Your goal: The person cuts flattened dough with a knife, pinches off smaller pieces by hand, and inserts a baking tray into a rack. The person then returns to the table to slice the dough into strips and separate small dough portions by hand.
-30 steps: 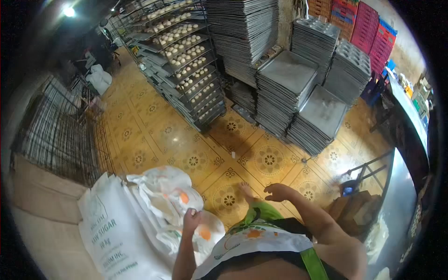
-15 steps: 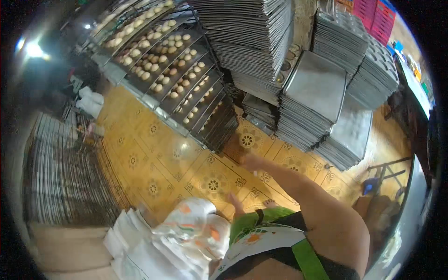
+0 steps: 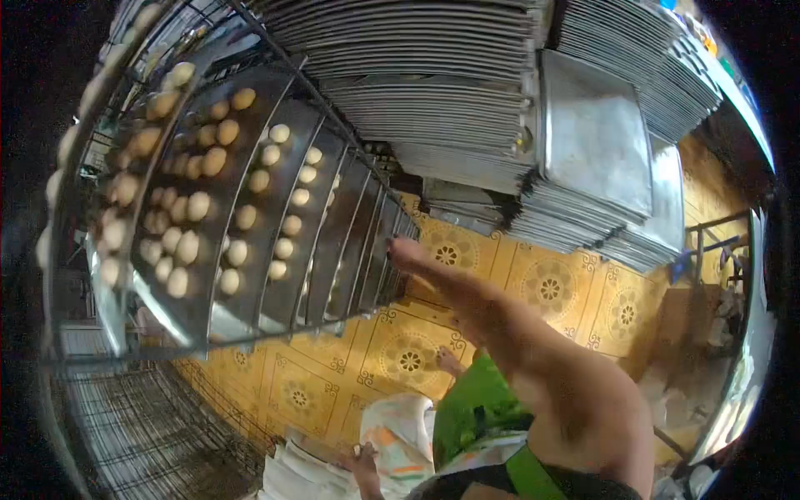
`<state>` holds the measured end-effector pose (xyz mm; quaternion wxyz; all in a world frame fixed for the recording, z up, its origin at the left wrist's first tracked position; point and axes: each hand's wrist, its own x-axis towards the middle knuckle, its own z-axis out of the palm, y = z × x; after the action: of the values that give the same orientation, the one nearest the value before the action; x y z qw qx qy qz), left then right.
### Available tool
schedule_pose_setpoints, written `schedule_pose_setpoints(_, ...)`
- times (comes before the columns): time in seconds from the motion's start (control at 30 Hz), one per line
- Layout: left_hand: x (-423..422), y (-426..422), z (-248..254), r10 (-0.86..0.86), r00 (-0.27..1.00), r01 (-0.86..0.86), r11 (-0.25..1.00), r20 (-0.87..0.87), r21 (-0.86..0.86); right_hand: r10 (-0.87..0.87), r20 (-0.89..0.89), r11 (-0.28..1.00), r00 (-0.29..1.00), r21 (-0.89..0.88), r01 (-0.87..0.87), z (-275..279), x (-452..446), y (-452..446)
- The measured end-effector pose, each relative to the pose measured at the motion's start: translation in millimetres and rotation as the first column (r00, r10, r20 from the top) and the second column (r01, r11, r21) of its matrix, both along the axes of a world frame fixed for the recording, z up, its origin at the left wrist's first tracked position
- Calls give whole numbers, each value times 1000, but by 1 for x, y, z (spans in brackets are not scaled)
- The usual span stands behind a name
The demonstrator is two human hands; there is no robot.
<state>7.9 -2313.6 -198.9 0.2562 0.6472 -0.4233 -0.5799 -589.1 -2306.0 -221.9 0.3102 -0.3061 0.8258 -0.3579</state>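
My right arm stretches forward, and my right hand is at the near side of a tall metal rack. Its fingers look closed on the rack's edge, partly hidden and small. Trays on the rack's levels carry many round, pale to tan dough balls. Low at the bottom of the view, my left hand hangs near white printed sacks. The fingers there appear apart, with nothing plain to see in them.
Tall stacks of metal trays stand behind the rack. More stacked sheet pans are to the right. Wire racking lies at lower left. A metal-framed table edges the right side. The floor is yellow patterned tile.
The rack now looms larger and nearer at left. My right hand has come up to its edge. My left hand has come into view by the sacks.
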Motion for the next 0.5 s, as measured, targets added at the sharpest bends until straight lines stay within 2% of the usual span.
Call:
schedule_pose_setpoints(0.03,12,-2,-11,-266,958,274,959,108,-67,40,-3,997,999,62,-40,-24,-12,-21)
schedule_pose_setpoints(0.07,31,-8,-12,-506,829,537,839,239,-88,76,9,989,997,124,-77,-49,-16,-45)
schedule_pose_setpoints(0.1,46,-6,-17,-506,824,538,839,254,-75,77,29,989,997,125,-80,-85,-18,-67)
schedule_pose_setpoints(0.17,67,21,-42,-487,859,482,873,156,75,-346,-46,933,937,86,349,-142,-29,-101)
schedule_pose_setpoints(0.2,76,44,-59,-469,877,451,879,105,155,-343,-45,933,938,100,346,-146,-33,-114)
schedule_pose_setpoints(0.23,72,46,-59,-468,877,448,878,107,170,-360,110,807,926,-461,369,-150,-35,-125)
schedule_pose_setpoints(0.27,70,48,-56,-499,852,470,862,159,189,-292,253,381,922,-854,355,-152,-35,-130)
schedule_pose_setpoints(0.3,68,44,-51,-531,821,492,845,212,211,-297,264,386,918,-846,368,-157,-33,-125)
schedule_pose_setpoints(0.5,55,36,-16,-677,572,597,731,464,331,-193,129,645,973,-730,225,-157,-31,-137)
